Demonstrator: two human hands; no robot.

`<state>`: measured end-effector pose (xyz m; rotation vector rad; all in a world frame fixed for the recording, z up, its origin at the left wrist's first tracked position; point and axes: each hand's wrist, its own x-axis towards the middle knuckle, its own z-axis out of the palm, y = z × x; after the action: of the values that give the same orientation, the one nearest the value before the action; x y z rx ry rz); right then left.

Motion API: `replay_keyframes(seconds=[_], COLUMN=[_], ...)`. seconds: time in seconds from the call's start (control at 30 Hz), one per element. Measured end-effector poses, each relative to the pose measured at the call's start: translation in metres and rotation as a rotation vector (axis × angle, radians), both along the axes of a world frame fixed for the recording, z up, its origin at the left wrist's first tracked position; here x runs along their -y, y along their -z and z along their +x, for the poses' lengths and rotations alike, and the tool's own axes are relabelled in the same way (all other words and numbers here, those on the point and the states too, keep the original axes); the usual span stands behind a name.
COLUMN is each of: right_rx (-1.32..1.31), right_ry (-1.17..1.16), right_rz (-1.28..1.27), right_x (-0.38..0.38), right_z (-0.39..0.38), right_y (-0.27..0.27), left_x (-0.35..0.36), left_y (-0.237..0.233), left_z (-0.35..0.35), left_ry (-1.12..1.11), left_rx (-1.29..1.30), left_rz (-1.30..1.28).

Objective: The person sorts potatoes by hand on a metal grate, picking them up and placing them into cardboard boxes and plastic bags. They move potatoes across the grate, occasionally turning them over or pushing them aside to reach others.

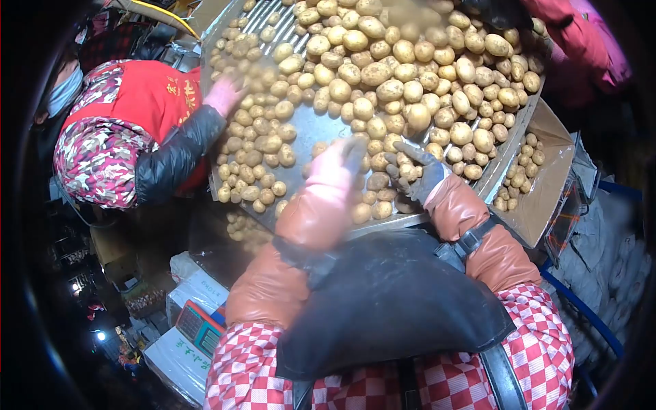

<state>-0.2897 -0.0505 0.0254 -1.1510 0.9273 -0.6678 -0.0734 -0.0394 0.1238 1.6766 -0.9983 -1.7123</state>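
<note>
Many potatoes (389, 90) cover a metal sorting table (311, 130), heaped at the back and right and thinner at the front left. My left hand (342, 157), in a pale glove, is over the potatoes near the table's middle. Motion blurs its fingers, so its grip cannot be made out. My right hand (425, 169), in a dark grey glove, lies low among the potatoes near the front edge. Its fingers are apart and reach left around a few small potatoes (408, 171), touching them or very close.
At the left, a co-worker in a red vest (154, 96) reaches a pink-gloved hand (224, 94) onto the table. Another person's pink sleeve (581, 37) is at the back right. A cardboard box (547, 181) of potatoes adjoins the right edge. A scale (199, 329) sits lower left.
</note>
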Motion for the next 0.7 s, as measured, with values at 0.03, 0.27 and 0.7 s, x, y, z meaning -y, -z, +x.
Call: replay_keyframes(seconds=[0.03,0.27,0.7], right_rx=[0.105,0.997,1.151], right_ry=[0.059,0.593,0.363], right_rz=[0.187,1.188,1.421], right_x=[-0.001,-0.002,-0.013], right_z=[-0.006,-0.014,-0.061], right_y=[0.002,-0.021,0.02], left_x=[-0.012,-0.049,-0.024], left_y=[0.014,0.071,0.02], left_z=[0.004,-0.004,-0.014], left_ry=[0.056,0.864,0.448], left_rx=[0.068,0.829,0.664], left_rz=[-0.065,-0.253,-0.149])
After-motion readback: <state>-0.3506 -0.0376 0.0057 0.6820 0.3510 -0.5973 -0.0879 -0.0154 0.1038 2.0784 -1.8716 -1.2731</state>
